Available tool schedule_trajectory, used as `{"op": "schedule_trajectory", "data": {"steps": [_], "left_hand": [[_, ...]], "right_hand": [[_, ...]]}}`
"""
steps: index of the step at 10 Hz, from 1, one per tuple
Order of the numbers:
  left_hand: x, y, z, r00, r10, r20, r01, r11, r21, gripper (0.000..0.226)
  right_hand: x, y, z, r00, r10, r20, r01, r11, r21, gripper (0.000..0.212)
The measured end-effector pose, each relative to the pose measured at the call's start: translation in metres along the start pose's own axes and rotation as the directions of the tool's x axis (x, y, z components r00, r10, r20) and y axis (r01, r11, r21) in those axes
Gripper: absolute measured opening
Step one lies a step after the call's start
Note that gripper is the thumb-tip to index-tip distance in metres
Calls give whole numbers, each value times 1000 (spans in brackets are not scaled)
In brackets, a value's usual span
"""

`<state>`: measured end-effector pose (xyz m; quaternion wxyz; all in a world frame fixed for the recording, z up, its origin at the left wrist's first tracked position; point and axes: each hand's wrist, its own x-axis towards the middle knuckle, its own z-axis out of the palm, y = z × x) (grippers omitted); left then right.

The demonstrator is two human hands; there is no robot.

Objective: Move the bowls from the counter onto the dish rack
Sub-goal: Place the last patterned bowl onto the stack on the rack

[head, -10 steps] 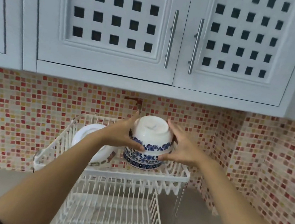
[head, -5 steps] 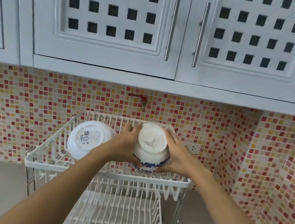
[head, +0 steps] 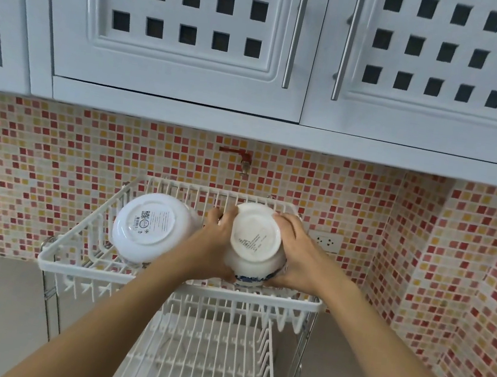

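Both hands, left hand (head: pixel 216 247) and right hand (head: pixel 296 259), clasp the upturned blue-patterned bowl (head: pixel 254 246) at the dish rack's (head: pixel 163 283) upper tier, right side; a white bowl (head: pixel 149 228) leans at its left.

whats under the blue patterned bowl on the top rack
The blue patterned bowl sits upside down on the top tier wires. Both hands cover its sides, so whether another bowl is stacked beneath cannot be seen.

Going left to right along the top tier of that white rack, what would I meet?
White bowl lying with its base toward the camera → left hand → blue-patterned bowl held between both hands → right hand.
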<state>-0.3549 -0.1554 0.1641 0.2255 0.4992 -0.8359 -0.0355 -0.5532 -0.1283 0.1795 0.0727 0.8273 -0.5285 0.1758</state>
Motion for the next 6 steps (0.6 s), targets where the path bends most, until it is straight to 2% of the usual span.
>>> {"op": "schedule_trajectory", "data": {"steps": [3,4,6], "left_hand": [[-9,2,-1,997,-12,81,16,998,-54,130],[-16,3,-6,996,6,93,-2,999,-40,123],[-47,10,-29,996,-4,-84,-3,996,-91,78]], "right_hand": [[-5,-4,-2,1000,23,-6,-24,997,-69,121],[-10,-7,-3,999,42,13,-41,996,-80,121],[-29,-30,-16,995,88,-55,-93,992,-82,99]]}}
